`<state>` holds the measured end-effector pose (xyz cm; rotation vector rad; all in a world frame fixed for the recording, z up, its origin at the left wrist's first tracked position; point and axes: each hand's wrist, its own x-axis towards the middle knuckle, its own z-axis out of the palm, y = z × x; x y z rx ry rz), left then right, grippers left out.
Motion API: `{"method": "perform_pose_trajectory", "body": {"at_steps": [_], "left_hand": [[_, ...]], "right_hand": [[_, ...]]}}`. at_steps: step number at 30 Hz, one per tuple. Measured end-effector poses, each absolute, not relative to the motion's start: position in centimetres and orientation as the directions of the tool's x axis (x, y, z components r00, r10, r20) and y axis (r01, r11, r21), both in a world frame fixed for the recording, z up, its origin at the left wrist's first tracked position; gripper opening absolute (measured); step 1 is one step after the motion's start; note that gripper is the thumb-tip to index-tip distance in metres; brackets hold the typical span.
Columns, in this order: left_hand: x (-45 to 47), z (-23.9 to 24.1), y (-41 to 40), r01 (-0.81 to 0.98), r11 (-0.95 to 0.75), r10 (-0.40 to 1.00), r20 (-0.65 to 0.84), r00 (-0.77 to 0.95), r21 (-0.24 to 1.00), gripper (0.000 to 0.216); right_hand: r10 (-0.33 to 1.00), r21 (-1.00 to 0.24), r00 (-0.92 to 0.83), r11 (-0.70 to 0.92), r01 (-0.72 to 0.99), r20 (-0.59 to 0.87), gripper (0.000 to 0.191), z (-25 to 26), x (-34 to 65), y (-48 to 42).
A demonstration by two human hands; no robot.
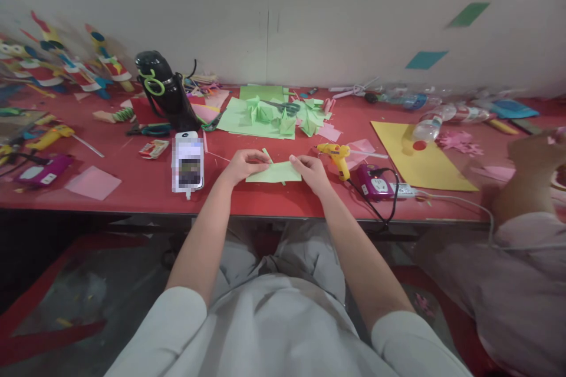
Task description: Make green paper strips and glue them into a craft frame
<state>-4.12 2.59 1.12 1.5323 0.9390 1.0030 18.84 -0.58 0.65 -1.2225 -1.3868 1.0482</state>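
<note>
Green paper (275, 174), one piece, in two hands (244, 166) (312, 173) between two glue guns (339, 160) (52, 137)

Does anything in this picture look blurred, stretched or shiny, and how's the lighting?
Head view: soft, hazy light, with mostly faint shadows; head view: small highlights on the glossy black object; head view, right edge: the co-worker's hand looks soft and stretched; head view, middle: the pale green paper is clearer; head view: blocky pixels hide the phone screen.

The pale green paper (275, 174) you hold: a narrow, slightly bent rectangle, lying crosswise at the frame's centre.
</note>
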Motion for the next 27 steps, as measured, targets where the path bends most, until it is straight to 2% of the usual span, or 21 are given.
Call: {"method": "perform_pose_trajectory", "body": {"at_steps": [3, 7, 14, 17, 23, 27], "left_hand": [[-4.2, 1.0, 2.2, 0.133, -0.227, 0.936, 0.179, 0.302, 0.965, 0.026], [-5.0, 1.2, 1.6, 0.159, -0.248, 0.933, 0.191, 0.306, 0.956, 0.023], [-4.0, 2.9, 2.2, 0.202, -0.051, 0.843, -0.066, 0.534, 0.978, 0.027], [-2.3, 3.0, 2.8, 0.17, 0.002, 0.811, -0.101, 0.577, 0.985, 0.028], [-1.2, 1.8, 3.2, 0.095, 0.043, 0.8, -0.091, 0.592, 0.995, 0.027], [-1.2, 1.5, 3.0, 0.061, 0.027, 0.845, -0.056, 0.533, 0.998, 0.026]], "right_hand": [[0.986, -0.989, -0.132, 0.112, 0.098, 0.099, 0.039, 0.3, 19.6, -0.4], [0.982, -0.982, -0.142, 0.145, 0.123, 0.127, 0.033, -0.2, 20.0, -0.4], [0.974, -0.991, -0.2, 0.121, 0.049, 0.109, 0.03, 0.1, 20.0, -0.8], [0.969, -0.992, -0.221, 0.121, 0.038, 0.109, 0.03, 0.3, 20.1, -0.9], [0.979, -0.992, -0.169, 0.123, 0.024, 0.117, 0.036, 0.4, 19.5, -0.9], [0.988, -0.993, -0.115, 0.111, 0.028, 0.107, 0.029, 0.2, 19.1, -0.8]]}}
